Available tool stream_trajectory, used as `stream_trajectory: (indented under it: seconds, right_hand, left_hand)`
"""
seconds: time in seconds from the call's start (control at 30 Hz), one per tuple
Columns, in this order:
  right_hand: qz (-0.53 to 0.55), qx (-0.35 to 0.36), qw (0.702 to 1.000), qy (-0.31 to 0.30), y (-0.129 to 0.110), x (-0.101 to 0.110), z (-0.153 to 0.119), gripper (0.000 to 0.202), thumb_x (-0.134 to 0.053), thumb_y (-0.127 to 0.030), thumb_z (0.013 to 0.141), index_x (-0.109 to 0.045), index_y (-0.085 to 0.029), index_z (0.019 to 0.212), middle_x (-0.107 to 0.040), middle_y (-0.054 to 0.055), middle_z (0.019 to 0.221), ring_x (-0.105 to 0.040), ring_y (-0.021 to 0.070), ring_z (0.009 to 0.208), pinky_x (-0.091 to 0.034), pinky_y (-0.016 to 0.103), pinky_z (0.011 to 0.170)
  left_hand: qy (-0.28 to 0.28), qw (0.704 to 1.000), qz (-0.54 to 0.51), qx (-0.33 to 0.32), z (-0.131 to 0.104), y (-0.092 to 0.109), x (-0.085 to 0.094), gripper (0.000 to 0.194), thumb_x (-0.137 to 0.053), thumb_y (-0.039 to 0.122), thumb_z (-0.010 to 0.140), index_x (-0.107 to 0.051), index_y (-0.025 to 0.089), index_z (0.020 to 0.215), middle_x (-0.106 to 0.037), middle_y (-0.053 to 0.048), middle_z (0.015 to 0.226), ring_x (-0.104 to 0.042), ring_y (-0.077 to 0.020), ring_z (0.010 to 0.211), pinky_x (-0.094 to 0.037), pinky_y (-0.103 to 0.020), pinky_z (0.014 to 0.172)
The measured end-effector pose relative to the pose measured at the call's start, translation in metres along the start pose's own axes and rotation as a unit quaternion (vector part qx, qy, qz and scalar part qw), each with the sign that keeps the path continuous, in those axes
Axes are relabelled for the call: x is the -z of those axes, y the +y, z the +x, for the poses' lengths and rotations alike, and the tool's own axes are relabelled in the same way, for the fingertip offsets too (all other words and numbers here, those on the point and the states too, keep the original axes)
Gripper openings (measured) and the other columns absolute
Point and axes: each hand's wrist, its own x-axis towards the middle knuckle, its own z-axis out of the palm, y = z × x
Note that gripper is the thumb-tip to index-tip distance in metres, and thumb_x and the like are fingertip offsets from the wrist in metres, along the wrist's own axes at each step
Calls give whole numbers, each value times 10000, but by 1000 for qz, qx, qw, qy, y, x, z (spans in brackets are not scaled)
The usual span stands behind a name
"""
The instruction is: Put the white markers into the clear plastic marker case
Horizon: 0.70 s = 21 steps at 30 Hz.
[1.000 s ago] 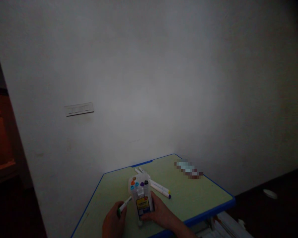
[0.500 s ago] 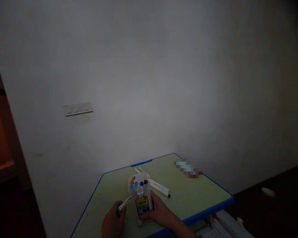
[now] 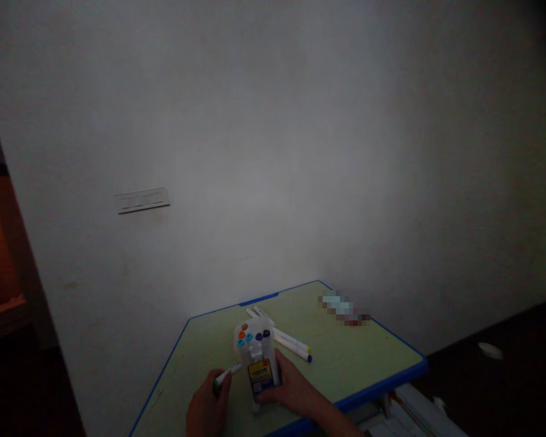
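Note:
A clear plastic marker case (image 3: 257, 361) with a yellow label stands on the green desk (image 3: 355, 358), several markers with coloured caps upright inside it. My right hand (image 3: 291, 388) is wrapped around the case from the right. My left hand (image 3: 207, 406) holds a white marker with a green end (image 3: 225, 376), its tip pointing toward the case. Two or three loose white markers (image 3: 286, 341) lie on the desk just behind the case.
The desk has a blue rim (image 3: 382, 388) and stands against a white wall. A blurred small object (image 3: 344, 308) lies at the desk's far right. White stacked items (image 3: 418, 416) sit below the desk's right edge. A wall socket plate (image 3: 142, 200) is at left.
The left hand's marker has shifted slightly up and right toward the case. The right hand and the case have stayed put.

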Motion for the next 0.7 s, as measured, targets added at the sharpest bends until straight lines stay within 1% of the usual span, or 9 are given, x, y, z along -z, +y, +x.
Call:
stream_trajectory:
  seconds: [0.1,0.23,0.4,0.5,0.63,0.7]
  right_hand:
    - [10,-4,1000,-1,-1,-1,0,613,-782,-156,473,-508,-207,1019,-643,4,967,-595,252,929,-490,353,775]
    - [20,-8,1000,-6,0,-1,0,612,-787,-177,474,-505,-207,1017,-645,7,957,-600,253,915,-493,362,770]
    - [13,-6,1000,0,0,0,0,620,-791,-151,462,-506,-196,1011,-642,11,968,-593,255,936,-490,362,788]
    - [20,-8,1000,-4,-5,-1,-1,602,-778,-134,476,-505,-193,1009,-644,7,966,-595,251,932,-491,362,789]
    - [44,-22,999,-5,-11,-3,-2,588,-775,-123,464,-508,-185,984,-650,5,949,-601,247,917,-494,358,785]
    - [29,-19,999,-2,-10,-3,-2,582,-778,-137,465,-512,-189,980,-651,1,946,-603,243,916,-497,351,781]
  left_hand:
    - [0,1000,-1,-8,0,-1,-1,260,-367,409,847,-560,234,866,-671,-20,741,-635,-196,689,-433,-260,614]
    - [5,1000,12,-11,0,-2,-2,269,-351,399,848,-548,221,891,-647,-19,673,-626,-198,643,-428,-266,595]
    - [0,1000,15,7,0,0,-1,285,-334,383,829,-534,205,924,-630,-30,664,-616,-202,637,-429,-274,601]
    - [7,1000,13,5,0,-2,-1,302,-335,394,822,-533,200,941,-635,-38,684,-616,-204,643,-434,-276,606]
    - [19,1000,17,2,1,-5,-4,325,-346,395,815,-542,193,977,-657,-54,763,-622,-204,673,-447,-279,630]
    - [22,1000,20,0,2,-7,-5,341,-356,389,809,-552,185,1000,-667,-61,796,-628,-206,699,-456,-280,650]
